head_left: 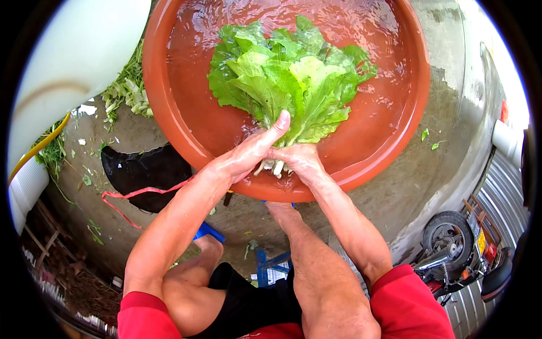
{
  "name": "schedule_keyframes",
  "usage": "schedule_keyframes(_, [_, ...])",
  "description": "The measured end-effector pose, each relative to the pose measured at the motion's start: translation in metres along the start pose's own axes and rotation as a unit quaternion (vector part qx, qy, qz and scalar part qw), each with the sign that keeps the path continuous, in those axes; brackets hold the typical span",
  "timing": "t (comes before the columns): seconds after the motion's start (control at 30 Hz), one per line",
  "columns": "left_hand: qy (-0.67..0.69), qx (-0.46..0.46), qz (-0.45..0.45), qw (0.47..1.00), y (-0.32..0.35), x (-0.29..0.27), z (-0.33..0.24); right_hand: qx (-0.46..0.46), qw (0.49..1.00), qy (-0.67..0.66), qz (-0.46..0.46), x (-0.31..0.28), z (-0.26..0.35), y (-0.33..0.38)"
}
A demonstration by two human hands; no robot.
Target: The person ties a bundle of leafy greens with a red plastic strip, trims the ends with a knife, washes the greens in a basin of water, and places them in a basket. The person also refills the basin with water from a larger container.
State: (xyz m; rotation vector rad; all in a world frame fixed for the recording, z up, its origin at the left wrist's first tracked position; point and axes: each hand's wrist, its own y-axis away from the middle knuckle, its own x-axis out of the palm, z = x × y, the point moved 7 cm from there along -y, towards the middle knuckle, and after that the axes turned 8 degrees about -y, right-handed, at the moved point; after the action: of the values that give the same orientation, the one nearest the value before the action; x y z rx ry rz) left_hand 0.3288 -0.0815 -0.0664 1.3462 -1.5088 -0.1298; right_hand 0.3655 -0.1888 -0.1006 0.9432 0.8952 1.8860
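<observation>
A bunch of leafy greens (282, 85) fans out over the water in a wide reddish-brown basin (411, 107). Both my hands are closed round its stems, with the pale cut ends (275, 168) poking out below them towards me. My left hand (254, 150) grips from the left, thumb pointing up along the leaves. From the right, my right hand (299, 158) wraps the same stems; its fingers are partly hidden. The hands are above the near part of the basin, and the leaf tips point away from me.
Left of the basin lie a black sheet-like thing (144, 172), a red strap (141, 192) and piled greens (132, 93). A large white container (73, 51) and a yellow hose (42, 148) are at the far left. A motorbike (451, 243) stands at the lower right.
</observation>
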Motion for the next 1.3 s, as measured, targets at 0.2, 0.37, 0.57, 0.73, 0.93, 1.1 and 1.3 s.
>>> schedule_keyframes(0.2, [-0.003, -0.047, -0.008, 0.999, 0.003, -0.014, 0.002, -0.076, 0.995, 0.054, -0.042, -0.012, 0.003, -0.005])
schedule_keyframes(0.37, [0.135, 0.026, -0.133, 0.982, -0.011, -0.053, -0.003, 0.003, 0.965, 0.254, -0.066, -0.044, 0.01, -0.008])
schedule_keyframes(0.57, [-0.171, 0.203, -0.512, 0.817, -0.021, -0.126, -0.044, -0.049, 0.785, 0.59, -0.183, -0.059, 0.067, -0.007])
schedule_keyframes(0.73, [-0.522, 0.059, -0.398, 0.753, -0.007, -0.121, -0.015, -0.061, 0.655, 0.748, -0.09, -0.057, 0.097, -0.015])
schedule_keyframes(0.93, [-0.616, 0.239, -0.311, 0.683, 0.141, -0.049, -0.043, 0.011, 0.556, 0.828, -0.068, -0.074, 0.144, 0.025])
schedule_keyframes(1.1, [-0.621, 0.216, -0.361, 0.662, 0.262, -0.019, -0.068, -0.07, 0.26, 0.962, -0.053, 0.004, 0.27, 0.128])
schedule_keyframes(1.3, [-0.568, 0.426, -0.421, 0.564, 0.358, 0.061, -0.103, -0.183, 0.024, 0.981, -0.063, 0.125, 0.296, 0.246])
